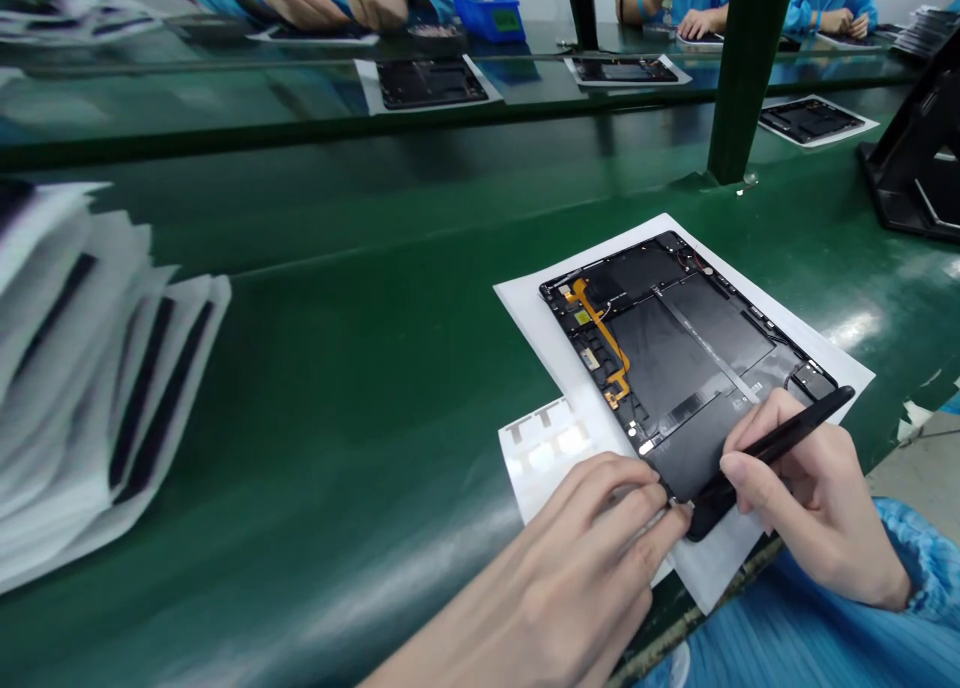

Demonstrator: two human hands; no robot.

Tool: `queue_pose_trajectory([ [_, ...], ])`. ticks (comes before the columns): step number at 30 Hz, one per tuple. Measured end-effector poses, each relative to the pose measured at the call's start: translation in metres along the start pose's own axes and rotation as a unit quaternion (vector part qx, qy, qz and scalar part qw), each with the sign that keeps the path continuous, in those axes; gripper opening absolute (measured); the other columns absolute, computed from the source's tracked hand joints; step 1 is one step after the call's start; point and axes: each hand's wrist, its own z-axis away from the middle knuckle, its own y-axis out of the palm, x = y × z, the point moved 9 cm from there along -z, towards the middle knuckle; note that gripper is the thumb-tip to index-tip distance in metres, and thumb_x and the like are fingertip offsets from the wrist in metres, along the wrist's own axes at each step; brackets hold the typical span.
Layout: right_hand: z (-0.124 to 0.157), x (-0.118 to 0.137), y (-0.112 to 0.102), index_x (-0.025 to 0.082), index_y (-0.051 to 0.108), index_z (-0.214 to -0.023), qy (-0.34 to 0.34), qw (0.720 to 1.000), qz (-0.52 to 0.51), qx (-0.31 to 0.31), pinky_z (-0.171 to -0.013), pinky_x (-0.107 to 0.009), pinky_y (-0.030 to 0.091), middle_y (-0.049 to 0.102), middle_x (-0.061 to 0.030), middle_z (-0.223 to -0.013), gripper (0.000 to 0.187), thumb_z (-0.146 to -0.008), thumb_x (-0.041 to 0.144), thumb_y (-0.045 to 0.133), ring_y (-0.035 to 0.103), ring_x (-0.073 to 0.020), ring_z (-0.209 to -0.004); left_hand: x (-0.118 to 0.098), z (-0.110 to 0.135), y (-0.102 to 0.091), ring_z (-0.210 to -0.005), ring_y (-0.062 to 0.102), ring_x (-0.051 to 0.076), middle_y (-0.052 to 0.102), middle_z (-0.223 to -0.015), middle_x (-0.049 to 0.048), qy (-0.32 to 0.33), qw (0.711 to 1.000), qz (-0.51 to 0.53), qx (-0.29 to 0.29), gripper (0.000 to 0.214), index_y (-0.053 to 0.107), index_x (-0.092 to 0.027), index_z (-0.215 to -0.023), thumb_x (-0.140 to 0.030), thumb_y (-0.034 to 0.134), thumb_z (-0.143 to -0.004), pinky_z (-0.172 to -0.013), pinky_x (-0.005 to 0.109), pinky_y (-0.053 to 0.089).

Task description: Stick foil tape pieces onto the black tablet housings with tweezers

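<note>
Room to pass lies across the green worktop (360, 368), between the fanned stack of white sheets (90, 368) and the tablet housing (675, 368) on its paper (529, 313) — the right hand (810, 498), with its black stylus (795, 442), and the left hand (555, 578) crowd that housing's near edge. Farther off, a long dark ledge (300, 128), a green post (746, 68) and a black stand (911, 158) bar the way.

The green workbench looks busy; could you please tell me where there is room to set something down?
Bare green workbench shows between the stacked white sheets and the white paper under the opened tablet. Crowded at the tablet: left hand, right hand, black pen-like tool.
</note>
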Motion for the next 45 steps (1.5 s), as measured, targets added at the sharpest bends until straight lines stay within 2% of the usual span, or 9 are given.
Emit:
queue_pose_trajectory([
  [4, -0.001, -0.001, 0.002, 0.022, 0.052, -0.085, -0.001, 1.0, 0.006, 0.007, -0.045, -0.023, 0.039, 0.051, 0.0026, -0.074, 0.013, -0.097, 0.018, 0.055, 0.05, -0.0112, -0.053, -0.001, 0.001, 0.002, -0.1, 0.053, 0.022, 0.061, -0.092, 0.0096, -0.001, 1.0, -0.006, 0.003, 0.032, 0.062, -0.01, -0.113, -0.004, 0.036, -0.096, -0.085, 0.034, 0.053],
  [9, 0.0, 0.0, 0.005, 0.021, 0.051, -0.085, 0.001, 0.999, 0.044, 0.017, -0.045, -0.024, 0.04, 0.051, 0.002, -0.072, 0.012, -0.097, 0.021, 0.054, 0.051, -0.0124, -0.052, -0.001, -0.001, 0.002, -0.097, 0.055, 0.022, 0.061, -0.089, 0.009, 0.0, 1.0, 0.001, -0.009, 0.031, 0.062, -0.011, -0.112, -0.004, 0.036, -0.096, -0.082, 0.034, 0.054],
  [15, -0.004, 0.005, 0.0, 0.021, 0.049, -0.079, -0.018, 0.995, 0.099, 0.01, -0.042, -0.022, 0.036, 0.052, 0.0003, -0.072, 0.015, -0.093, 0.018, 0.054, 0.049, -0.0118, -0.052, -0.001, 0.0, 0.001, -0.098, 0.055, 0.023, 0.062, -0.09, 0.0103, 0.006, 1.0, -0.002, -0.011, 0.031, 0.062, -0.01, -0.112, -0.002, 0.038, -0.094, -0.081, 0.034, 0.055],
  [20, -0.004, 0.001, -0.008, 0.021, 0.051, -0.077, -0.008, 0.998, 0.055, -0.023, -0.041, -0.023, 0.036, 0.051, 0.0004, -0.07, 0.017, -0.094, 0.018, 0.054, 0.05, -0.0131, -0.053, -0.002, 0.0, 0.001, -0.098, 0.055, 0.023, 0.061, -0.09, 0.0101, 0.009, 1.0, -0.002, -0.008, 0.031, 0.062, -0.01, -0.112, -0.004, 0.036, -0.096, -0.081, 0.035, 0.055],
  [25, -0.002, -0.001, -0.002, 0.021, 0.052, -0.078, 0.003, 1.0, 0.028, 0.001, -0.041, -0.023, 0.035, 0.05, 0.0023, -0.068, 0.016, -0.093, 0.018, 0.056, 0.049, -0.0115, -0.049, -0.002, -0.001, 0.001, -0.099, 0.054, 0.023, 0.061, -0.091, 0.0105, 0.012, 1.0, -0.005, -0.009, 0.03, 0.061, -0.009, -0.112, -0.004, 0.035, -0.097, -0.081, 0.035, 0.054],
  [34, -0.004, 0.008, 0.001, 0.019, 0.051, -0.079, -0.027, 0.993, 0.112, -0.013, -0.043, -0.021, 0.032, 0.05, 0.0037, -0.067, 0.015, -0.093, 0.016, 0.053, 0.044, -0.0082, -0.047, -0.002, -0.002, 0.0, -0.099, 0.055, 0.023, 0.061, -0.09, 0.01, 0.013, 1.0, -0.004, -0.012, 0.029, 0.06, -0.009, -0.111, -0.004, 0.035, -0.097, -0.08, 0.034, 0.054],
  [39, -0.005, 0.01, -0.003, 0.02, 0.05, -0.077, -0.038, 0.99, 0.136, -0.017, -0.041, -0.019, 0.035, 0.049, 0.0033, -0.066, 0.016, -0.092, 0.015, 0.052, 0.047, -0.0088, -0.047, -0.002, -0.001, 0.002, -0.1, 0.055, 0.024, 0.061, -0.091, 0.0105, 0.016, 1.0, -0.018, 0.006, 0.028, 0.059, -0.01, -0.114, -0.005, 0.035, -0.099, -0.081, 0.035, 0.054],
  [43, -0.005, 0.007, -0.019, 0.02, 0.051, -0.077, -0.036, 0.987, 0.148, -0.058, -0.044, -0.02, 0.04, 0.054, -0.0005, -0.071, 0.017, -0.093, 0.017, 0.053, 0.056, -0.013, -0.057, -0.003, -0.003, -0.002, -0.099, 0.055, 0.024, 0.062, -0.09, 0.0108, 0.021, 1.0, -0.022, 0.005, 0.028, 0.058, -0.01, -0.113, -0.006, 0.034, -0.099, -0.079, 0.035, 0.055],
  [45, -0.005, 0.005, -0.024, 0.021, 0.052, -0.079, -0.044, 0.986, 0.149, -0.06, -0.044, -0.02, 0.042, 0.055, -0.001, -0.072, 0.016, -0.094, 0.017, 0.054, 0.057, -0.014, -0.06, -0.004, -0.005, -0.002, -0.096, 0.056, 0.023, 0.062, -0.088, 0.0105, 0.024, 0.999, -0.024, 0.01, 0.027, 0.058, -0.009, -0.112, -0.006, 0.034, -0.099, -0.077, 0.033, 0.055],
])
